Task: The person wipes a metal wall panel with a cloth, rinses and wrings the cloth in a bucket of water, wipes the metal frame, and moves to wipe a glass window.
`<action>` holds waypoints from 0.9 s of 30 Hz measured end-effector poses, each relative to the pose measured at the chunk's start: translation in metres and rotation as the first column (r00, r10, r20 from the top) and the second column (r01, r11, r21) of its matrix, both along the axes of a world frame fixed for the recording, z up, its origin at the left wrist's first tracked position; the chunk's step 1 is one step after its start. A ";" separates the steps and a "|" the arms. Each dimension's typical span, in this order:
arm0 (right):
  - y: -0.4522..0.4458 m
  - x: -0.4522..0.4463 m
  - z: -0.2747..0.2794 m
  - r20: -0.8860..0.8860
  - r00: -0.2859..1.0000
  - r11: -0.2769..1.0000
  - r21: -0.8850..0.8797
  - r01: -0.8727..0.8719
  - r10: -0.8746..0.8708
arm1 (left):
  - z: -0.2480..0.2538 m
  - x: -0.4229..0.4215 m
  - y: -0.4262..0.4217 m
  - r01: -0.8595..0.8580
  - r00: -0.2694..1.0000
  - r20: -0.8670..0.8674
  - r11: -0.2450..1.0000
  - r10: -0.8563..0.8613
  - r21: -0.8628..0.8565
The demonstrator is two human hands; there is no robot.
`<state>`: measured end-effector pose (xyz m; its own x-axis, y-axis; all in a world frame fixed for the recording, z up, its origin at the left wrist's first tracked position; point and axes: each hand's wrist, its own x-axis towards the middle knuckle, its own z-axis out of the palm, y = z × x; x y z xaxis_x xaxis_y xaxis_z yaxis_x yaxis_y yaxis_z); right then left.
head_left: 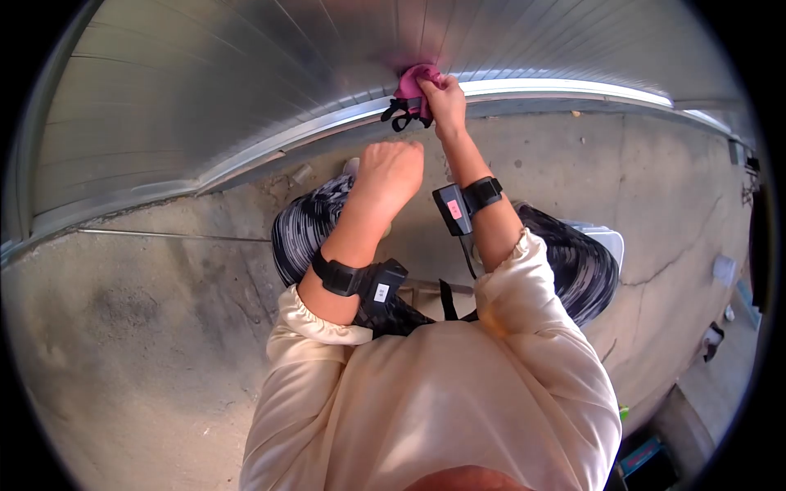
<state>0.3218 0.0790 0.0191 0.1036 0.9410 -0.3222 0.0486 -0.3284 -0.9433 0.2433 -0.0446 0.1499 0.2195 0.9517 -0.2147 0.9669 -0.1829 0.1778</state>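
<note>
My right hand (pixel 446 98) is closed on a bunched pink cloth (pixel 416 84) with black straps or loops hanging from its lower left side. The cloth is up against the ribbed metal panel (pixel 311 57), or very close to it. My left hand (pixel 391 176) is curled into a fist, lower and to the left of the cloth and apart from it. Its fingers are turned away from view, so anything inside is hidden. Black strapped boxes sit on both forearms, one at the left (pixel 360 280) and one at the right (pixel 465 203).
A bright metal rail (pixel 540 85) runs along the foot of the panel. Beneath me is a cracked concrete floor (pixel 155 327) with a thin rod (pixel 172 235) on the left. A white plastic object (pixel 606 239) is by my right knee, and several small items lie at the far right.
</note>
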 end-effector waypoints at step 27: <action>-0.003 -0.025 -0.050 0.257 0.966 0.999 -0.023 0.030 -0.023 | 0.013 -0.005 -0.004 -0.046 0.997 0.062 0.998 0.048 -0.033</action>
